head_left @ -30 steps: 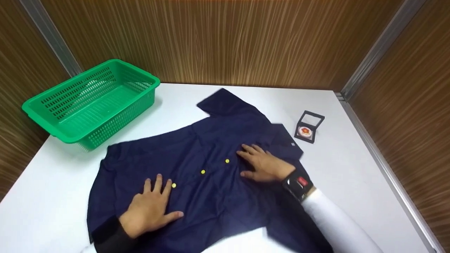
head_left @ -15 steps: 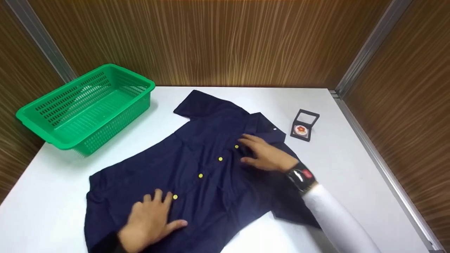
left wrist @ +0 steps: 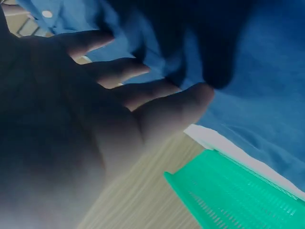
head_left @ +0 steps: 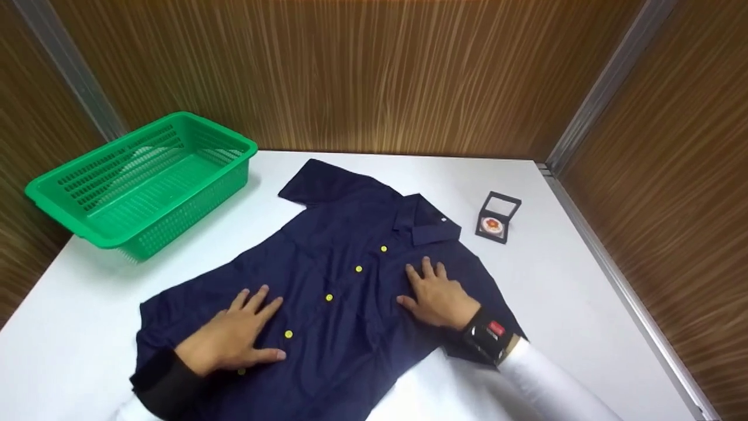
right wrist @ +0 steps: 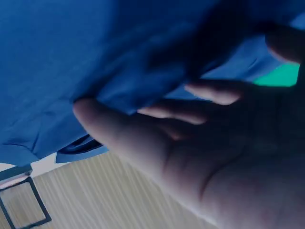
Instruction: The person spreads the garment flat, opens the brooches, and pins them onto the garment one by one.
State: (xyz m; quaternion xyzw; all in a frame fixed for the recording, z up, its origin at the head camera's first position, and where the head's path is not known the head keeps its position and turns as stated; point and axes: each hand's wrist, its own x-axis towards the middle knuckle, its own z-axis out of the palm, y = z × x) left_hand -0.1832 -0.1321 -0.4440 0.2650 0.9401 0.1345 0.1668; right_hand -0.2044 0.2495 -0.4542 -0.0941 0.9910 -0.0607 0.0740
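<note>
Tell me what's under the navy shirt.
The navy shirt lies on the white table, which shows beyond its edges; anything else beneath is covered and cannot be seen.

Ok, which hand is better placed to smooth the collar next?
Likely the right hand: it is nearer the navy shirt collar, while the left hand is by the lower yellow buttons.

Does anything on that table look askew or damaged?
No damage shows, but the navy-blue collared cloth shirt lies diagonally across the white tabletop, with creases beside its small round yellow buttons, so it looks askew and rumpled.
</note>
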